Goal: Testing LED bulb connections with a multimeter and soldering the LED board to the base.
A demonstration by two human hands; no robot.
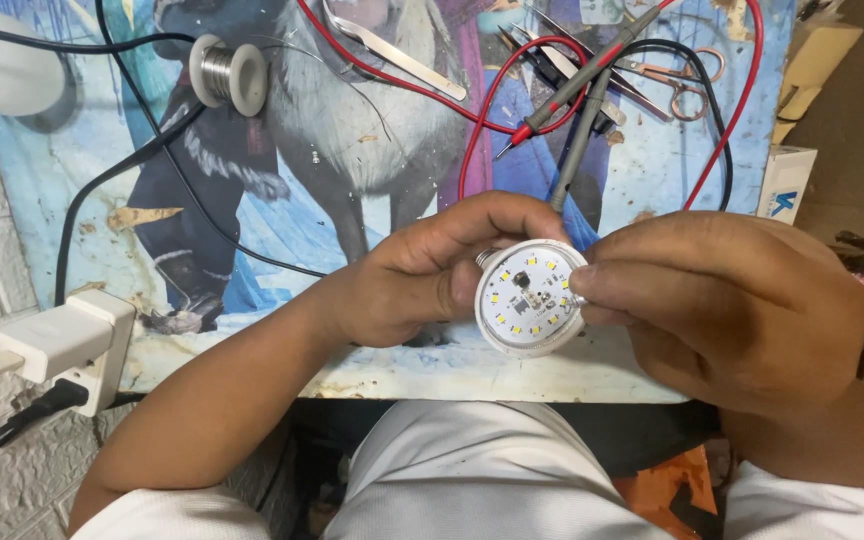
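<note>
Near the middle of the head view, the left hand [422, 275] wraps around the body of an opened LED bulb [530, 298], its grip closed on the white housing with the thumb lying along the bulb's 9 o'clock edge. The bulb's round white LED board faces up, small yellow chips ringed about its rim and a dark component near its centre; a bit of the metal screw base shows at its 10 o'clock edge. The right hand [727, 300] comes in from 3 o'clock, its fingertips [592, 285] pinched tight at the bulb's 3 o'clock rim; whether they clasp the rim itself or some small part on the board cannot be told.

The bulb is held just above the near edge of the surface [82, 170], which is covered by a worn picture mat of cartoon figures. At 12 o'clock from the bulb lie red and black multimeter probes [577, 100] with their leads looping across the mat. Metal tweezers [402, 55] lie at 11 o'clock, and a spool of solder wire [229, 72] further off at 10 o'clock. Small scissors [687, 85] rest at 1 o'clock. A white power strip [62, 345] sits at 9 o'clock on the surface's left edge, with a black cable [102, 185] running up from it. A small white box [784, 182] stands at 2 o'clock.
</note>
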